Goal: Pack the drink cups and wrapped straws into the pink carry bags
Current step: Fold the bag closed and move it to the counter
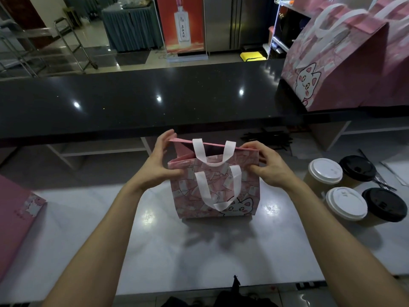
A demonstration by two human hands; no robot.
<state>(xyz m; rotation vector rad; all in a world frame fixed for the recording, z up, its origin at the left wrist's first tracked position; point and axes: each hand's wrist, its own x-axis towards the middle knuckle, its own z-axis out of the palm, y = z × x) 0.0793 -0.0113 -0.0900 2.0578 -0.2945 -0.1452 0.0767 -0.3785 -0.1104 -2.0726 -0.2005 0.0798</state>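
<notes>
Meanwhile, left hand (158, 165) and right hand (269, 168) each pinch the upright pink bag's (212, 191) top edges.

Carry bag (212, 187) stood mid-counter (199, 251); four lidded cups (352, 189) to its right; two more bags (345, 63) behind on raised ledge (132, 103); flat bag (15, 220) far left

The pink carry bag (213, 189) looks like matt printed paper with soft white fabric-like handles (215, 185), standing on a glossy pale worktop (199, 251) below a polished black speckled stone-like counter (132, 103), beside cups with smooth plastic lids (346, 203).
</notes>
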